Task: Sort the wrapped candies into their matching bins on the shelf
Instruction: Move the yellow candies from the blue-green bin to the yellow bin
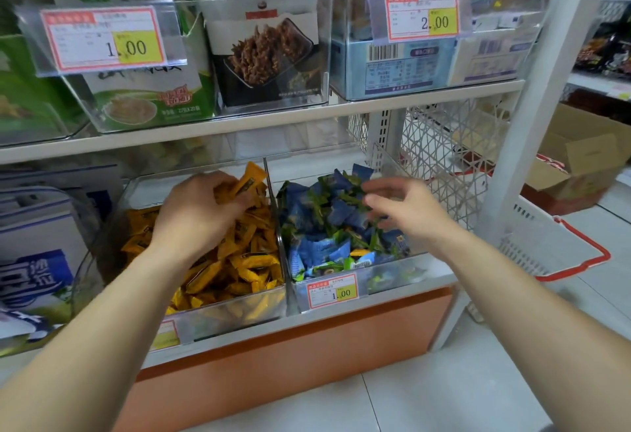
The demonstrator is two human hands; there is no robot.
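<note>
left hand [201,206] grips yellow candies [246,267], clear divider [273,199] beside, right hand [406,208] perhaps empty.

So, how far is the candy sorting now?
Mostly done: the left bin holds yellow candies, the right bin mainly blue candies. In hand: the left hand grips a few yellow ones above its bin; the right hand hovers open over the blue. Left: a yellowish wrapper among the blue.

upper-left tag [102,37]: 1.00 | upper-right tag [421,14]: 2.00 | blue-bin tag [333,291]: 1.00
</note>
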